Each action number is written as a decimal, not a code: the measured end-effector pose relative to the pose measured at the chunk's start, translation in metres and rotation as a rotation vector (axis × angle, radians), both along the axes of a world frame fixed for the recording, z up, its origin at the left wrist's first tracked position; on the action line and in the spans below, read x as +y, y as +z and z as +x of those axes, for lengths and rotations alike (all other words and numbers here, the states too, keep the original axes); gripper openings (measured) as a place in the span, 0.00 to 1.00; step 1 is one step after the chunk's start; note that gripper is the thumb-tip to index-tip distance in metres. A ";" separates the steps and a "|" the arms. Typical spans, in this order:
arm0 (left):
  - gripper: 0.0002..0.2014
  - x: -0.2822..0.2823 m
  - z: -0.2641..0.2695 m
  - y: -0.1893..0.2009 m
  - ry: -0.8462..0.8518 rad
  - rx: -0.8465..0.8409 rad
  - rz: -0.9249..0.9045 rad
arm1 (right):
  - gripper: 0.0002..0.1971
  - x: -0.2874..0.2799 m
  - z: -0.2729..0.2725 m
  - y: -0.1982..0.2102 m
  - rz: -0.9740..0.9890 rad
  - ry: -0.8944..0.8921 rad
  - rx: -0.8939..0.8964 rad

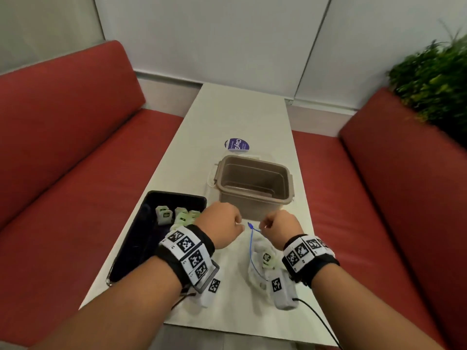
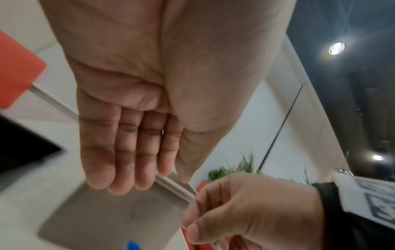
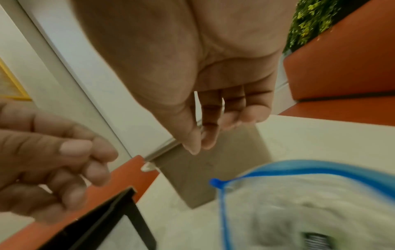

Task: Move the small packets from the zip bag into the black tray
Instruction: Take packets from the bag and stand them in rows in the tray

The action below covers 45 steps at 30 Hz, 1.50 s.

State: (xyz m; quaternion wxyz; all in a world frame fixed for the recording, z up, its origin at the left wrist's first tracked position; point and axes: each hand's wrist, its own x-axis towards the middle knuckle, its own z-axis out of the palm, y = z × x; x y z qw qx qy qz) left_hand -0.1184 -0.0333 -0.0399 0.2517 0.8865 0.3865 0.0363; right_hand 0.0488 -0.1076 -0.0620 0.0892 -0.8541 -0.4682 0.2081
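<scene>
Far left: red bench seat point(image 1: 63, 152) alongside the long white table point(image 1: 237, 114). On the table's near-left part sits the black tray point(image 1: 131, 238), with several small pale-green packets point(image 1: 164, 215) lying in its far end.

Left hand point(image 1: 220, 226) hovers just right of the tray's far corner, above the table. In the left wrist view its fingers point(image 2: 126, 160) lie straight and together, thumb alongside — nothing held.

Between the two hands: the blue slider end of the zip bag point(image 1: 255, 261). The bag's blue zip track runs from there toward the person, and the clear bag hangs or lies crumpled below the right wrist; I cannot tell whether it touches the table. At least one packet point(image 1: 266, 258) shows inside it.

Right hand point(image 1: 279, 229) is raised over the bag, thumb and forefinger point(image 3: 192, 138) pressed tip to tip. From the head view it seems to pinch the bag's top edge near the slider — the wrist view does not show the plastic between the fingertips clearly.

Behind the hands: an open grey-brown plastic bin point(image 1: 252, 183), and beyond it a round purple-labelled lid point(image 1: 237, 144). Far right: a second red bench point(image 1: 379, 198) and a green plant point(image 1: 434, 79).
</scene>
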 end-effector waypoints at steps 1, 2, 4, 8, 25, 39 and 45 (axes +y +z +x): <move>0.11 -0.010 0.017 -0.009 -0.029 0.023 -0.008 | 0.05 -0.010 0.008 -0.006 -0.026 -0.015 -0.014; 0.11 -0.020 0.032 -0.018 -0.051 0.055 -0.026 | 0.03 -0.020 0.015 -0.012 -0.053 -0.034 -0.019; 0.12 -0.037 0.057 -0.038 -0.078 0.143 -0.055 | 0.05 -0.038 0.027 -0.027 -0.117 -0.048 -0.028; 0.12 -0.060 0.089 -0.073 -0.052 0.325 -0.107 | 0.24 -0.064 0.042 -0.057 -0.252 0.006 -0.056; 0.12 -0.093 0.106 -0.119 0.049 0.526 -0.151 | 0.09 -0.083 0.062 -0.105 0.050 -0.127 0.475; 0.05 -0.083 0.083 -0.106 0.337 -0.096 -0.166 | 0.15 -0.093 0.071 -0.103 0.029 -0.042 0.441; 0.04 -0.083 0.068 -0.098 0.422 -0.447 -0.291 | 0.30 -0.089 0.081 -0.092 0.080 0.023 0.354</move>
